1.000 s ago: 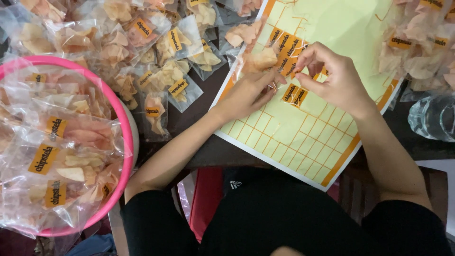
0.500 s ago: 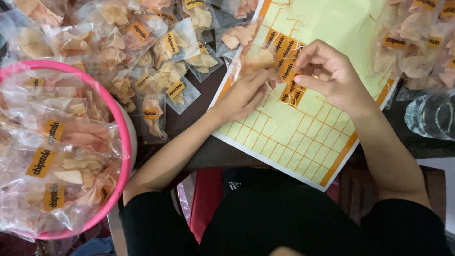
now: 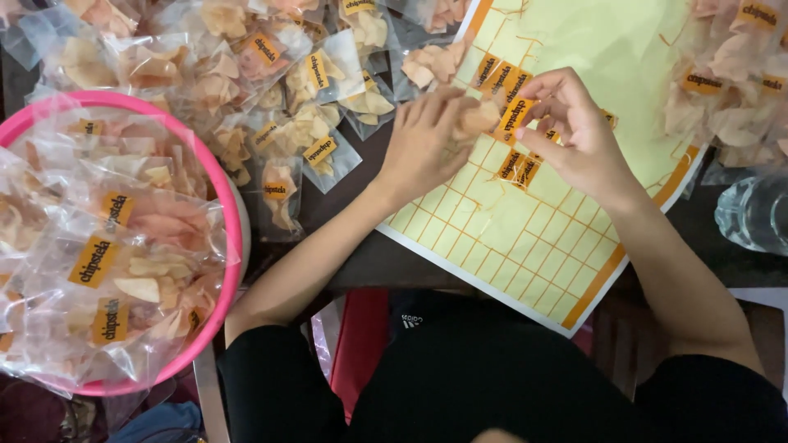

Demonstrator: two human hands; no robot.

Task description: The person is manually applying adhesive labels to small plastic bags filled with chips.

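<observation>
Pink basin at left, heaped with clear bagged chips; more chip packets spread over the dark table; clear glass vessel at the right edge.

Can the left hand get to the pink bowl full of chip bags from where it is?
Probably yes. The left hand holds a small bag beside the pink bowl; only loose chip packets lie between, and it could pass above them, though it would have to let go first.

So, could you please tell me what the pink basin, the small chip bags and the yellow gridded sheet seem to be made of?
Pink basin: probably plastic; smooth, even-coloured, slightly shiny rim.
Chip bags: thin clear plastic film; chips show through, creases glint.
Gridded sheet: likely glossy sticker backing paper; it lies flat and orange labels sit on it.
</observation>
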